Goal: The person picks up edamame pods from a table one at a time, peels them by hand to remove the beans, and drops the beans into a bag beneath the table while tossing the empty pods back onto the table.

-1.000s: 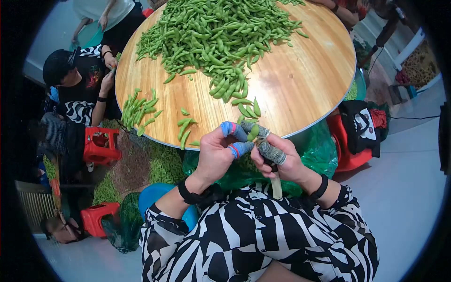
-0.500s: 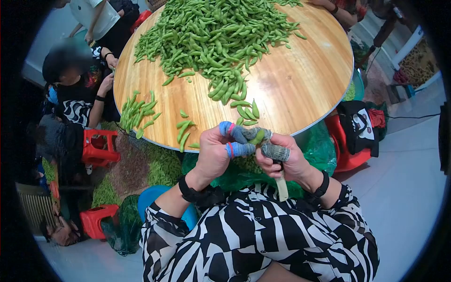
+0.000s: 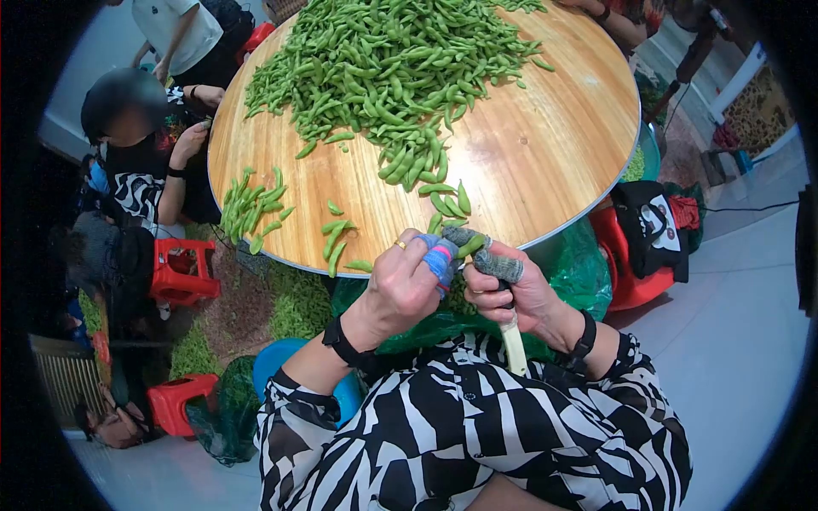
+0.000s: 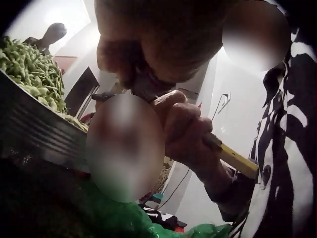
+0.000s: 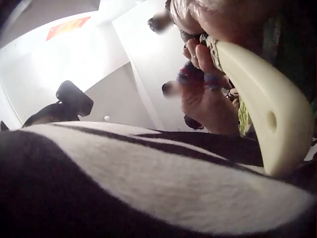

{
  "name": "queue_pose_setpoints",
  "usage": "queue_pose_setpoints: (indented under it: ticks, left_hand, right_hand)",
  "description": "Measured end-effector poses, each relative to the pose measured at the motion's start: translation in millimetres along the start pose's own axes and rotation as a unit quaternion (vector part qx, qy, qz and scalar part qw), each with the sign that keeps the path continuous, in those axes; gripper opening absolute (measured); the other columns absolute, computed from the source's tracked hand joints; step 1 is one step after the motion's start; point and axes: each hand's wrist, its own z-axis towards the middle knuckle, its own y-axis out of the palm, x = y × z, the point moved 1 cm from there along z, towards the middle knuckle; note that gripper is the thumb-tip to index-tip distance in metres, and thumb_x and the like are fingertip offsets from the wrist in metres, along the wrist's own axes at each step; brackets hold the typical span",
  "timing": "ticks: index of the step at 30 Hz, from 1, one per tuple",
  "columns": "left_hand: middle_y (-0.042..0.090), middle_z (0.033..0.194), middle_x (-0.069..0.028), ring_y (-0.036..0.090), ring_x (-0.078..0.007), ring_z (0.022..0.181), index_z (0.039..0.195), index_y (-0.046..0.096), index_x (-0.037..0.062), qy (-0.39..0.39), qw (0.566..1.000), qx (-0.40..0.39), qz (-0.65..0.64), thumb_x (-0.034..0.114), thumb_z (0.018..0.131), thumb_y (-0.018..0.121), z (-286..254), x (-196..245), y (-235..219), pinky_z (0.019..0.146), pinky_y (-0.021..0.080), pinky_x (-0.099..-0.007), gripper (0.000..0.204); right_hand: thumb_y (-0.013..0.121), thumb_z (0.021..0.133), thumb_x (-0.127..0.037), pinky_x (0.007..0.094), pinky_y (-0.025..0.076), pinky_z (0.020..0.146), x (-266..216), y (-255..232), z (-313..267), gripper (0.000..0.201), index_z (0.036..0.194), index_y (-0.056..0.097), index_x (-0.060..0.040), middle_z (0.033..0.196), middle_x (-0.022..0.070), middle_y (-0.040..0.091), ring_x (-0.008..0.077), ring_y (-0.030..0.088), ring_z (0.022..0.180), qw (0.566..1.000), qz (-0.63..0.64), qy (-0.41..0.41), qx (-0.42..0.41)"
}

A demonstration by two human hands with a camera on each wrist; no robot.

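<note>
In the head view my left hand (image 3: 397,279) is at the table's near edge, back of the hand up, fingers curled and wearing blue cloth sleeves with pink bands. They meet one end of a green edamame pod (image 3: 470,247); their tips are hidden. My right hand (image 3: 521,294), with grey knitted sleeves on thumb and forefinger, pinches that pod from the other side. Its remaining fingers grip a tool by a cream handle (image 3: 512,345), which points back at my shirt. The right wrist view shows this curved handle (image 5: 265,94) with a hole near its end.
A large pile of edamame pods (image 3: 400,81) covers the back of the round wooden table (image 3: 545,162). A smaller heap (image 3: 250,206) lies at left, with loose pods (image 3: 335,243) nearer me. Green plastic (image 3: 575,277) hangs below the edge; a blue basin (image 3: 281,353) stands at lower left.
My left hand has rolled over, from thumb and forefinger showing to its back showing, close against the pod. The right hand keeps the pod and handle, having shifted slightly right.
</note>
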Motion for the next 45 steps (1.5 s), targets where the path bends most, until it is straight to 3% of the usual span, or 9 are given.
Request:
queue_pose_setpoints:
  ticks: [5,13,19,22,23,31,37,42,45]
  left_hand:
    - [0.063,0.078,-0.0100,0.062,-0.0207,0.071,0.095,0.060,-0.0033,-0.132,0.972,0.045,-0.188,-0.004,0.074,0.072,-5,-2,6,0.062,0.049,-0.0291,0.023]
    - [0.059,0.074,0.0016,0.052,-0.0063,0.065,0.097,0.063,-0.0024,-0.376,0.769,0.091,-0.509,0.005,0.089,0.062,-8,-1,15,0.057,0.043,-0.0229,0.011]
    - [0.056,0.072,0.0027,0.047,-0.0041,0.063,0.095,0.064,-0.0007,-0.364,0.851,0.052,-0.376,0.006,0.091,0.059,1,13,14,0.056,0.040,-0.0196,0.009]
    - [0.057,0.073,0.0016,0.047,-0.0042,0.065,0.094,0.064,-0.0006,-0.383,0.821,0.057,-0.420,0.005,0.091,0.058,-3,13,17,0.058,0.040,-0.0198,0.009]
    - [0.058,0.074,0.0014,0.048,-0.0043,0.066,0.094,0.064,-0.0006,-0.384,0.823,0.050,-0.416,0.005,0.092,0.058,-3,15,17,0.059,0.041,-0.0201,0.009]
    - [0.062,0.083,-0.0006,0.051,-0.0041,0.065,0.099,0.062,0.0013,-0.344,0.810,0.048,-0.473,0.008,0.088,0.065,-4,20,28,0.056,0.039,-0.0186,0.014]
    - [0.065,0.091,-0.0029,0.060,-0.0098,0.075,0.105,0.061,0.0011,-0.410,0.712,0.056,-0.567,0.002,0.082,0.068,-6,10,28,0.067,0.048,-0.0227,0.024]
    - [0.064,0.094,-0.0038,0.060,-0.0114,0.076,0.109,0.059,0.0005,-0.402,0.727,0.049,-0.554,0.002,0.085,0.063,-2,12,22,0.071,0.050,-0.0242,0.024]
    - [0.063,0.099,-0.0032,0.059,-0.0102,0.079,0.111,0.057,0.0006,-0.411,0.747,0.012,-0.523,-0.001,0.087,0.059,1,9,12,0.072,0.049,-0.0237,0.024]
  right_hand:
    - [0.037,0.102,-0.030,0.0172,0.035,0.036,-1,10,-3,0.027,0.105,0.050,-0.0066,0.072,0.0003,0.044,0.0040,0.038,0.048,0.998,-0.039,-0.035,-0.017]
    - [0.041,0.101,-0.018,0.0175,0.034,0.038,0,7,-2,0.020,0.114,0.051,-0.0068,0.073,0.0021,0.048,0.0043,0.040,0.049,0.995,-0.055,-0.077,0.013]
    - [0.063,0.090,-0.018,0.0194,0.037,0.046,-9,-3,1,0.020,0.104,0.059,-0.0053,0.078,-0.0008,0.052,0.0047,0.043,0.054,0.946,-0.256,-0.169,0.105]
    - [0.067,0.086,-0.013,0.0180,0.041,0.059,-18,9,0,0.029,0.111,0.058,-0.0036,0.079,-0.0021,0.052,0.0040,0.047,0.066,0.780,-0.532,-0.284,0.169]
    - [0.069,0.082,-0.008,0.0178,0.041,0.069,-21,12,-2,0.035,0.115,0.057,-0.0029,0.086,-0.0018,0.055,0.0030,0.048,0.078,0.781,-0.534,-0.280,0.162]
    - [0.061,0.083,-0.003,0.0245,0.045,0.063,-28,-3,-12,0.020,0.102,0.059,0.0003,0.082,0.0024,0.061,0.0092,0.053,0.071,0.767,-0.581,-0.245,0.118]
    - [0.059,0.082,-0.002,0.0263,0.045,0.060,-17,-5,-12,0.013,0.094,0.056,0.0008,0.077,0.0054,0.058,0.0105,0.052,0.067,0.759,-0.584,-0.232,0.169]
    - [0.057,0.086,-0.003,0.0252,0.045,0.061,-12,-8,-11,0.015,0.100,0.055,0.0016,0.080,0.0066,0.058,0.0113,0.053,0.069,0.725,-0.621,-0.278,0.107]
    - [0.057,0.088,-0.006,0.0253,0.045,0.063,-19,12,-22,0.020,0.107,0.054,0.0018,0.084,0.0067,0.057,0.0112,0.052,0.070,0.770,-0.576,-0.216,0.168]
